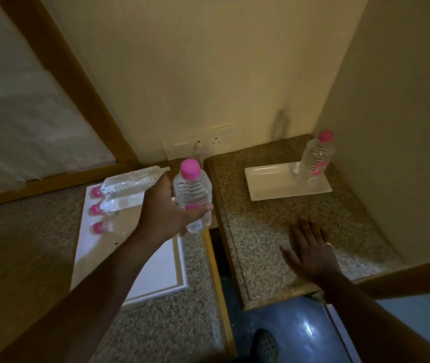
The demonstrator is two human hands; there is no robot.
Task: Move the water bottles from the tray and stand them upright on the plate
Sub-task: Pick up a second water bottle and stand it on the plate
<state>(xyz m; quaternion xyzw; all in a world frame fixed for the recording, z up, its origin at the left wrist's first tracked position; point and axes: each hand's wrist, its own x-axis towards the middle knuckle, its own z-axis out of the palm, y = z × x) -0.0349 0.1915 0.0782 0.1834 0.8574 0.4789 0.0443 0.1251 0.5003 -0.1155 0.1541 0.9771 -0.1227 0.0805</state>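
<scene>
Your left hand (pixel 168 205) gripped a bottle (pixel 192 195); right hand (pixel 310 248) lay flat, empty. It could topple the plate's (pixel 268 183) standing bottle (pixel 314 159).

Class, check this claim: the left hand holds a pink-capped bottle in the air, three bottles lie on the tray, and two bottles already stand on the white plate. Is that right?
Not quite. The head view shows only one bottle standing on the white plate, at its right end. The rest holds: the left hand holds a pink-capped bottle in the air, and three bottles lie on the tray.
</scene>
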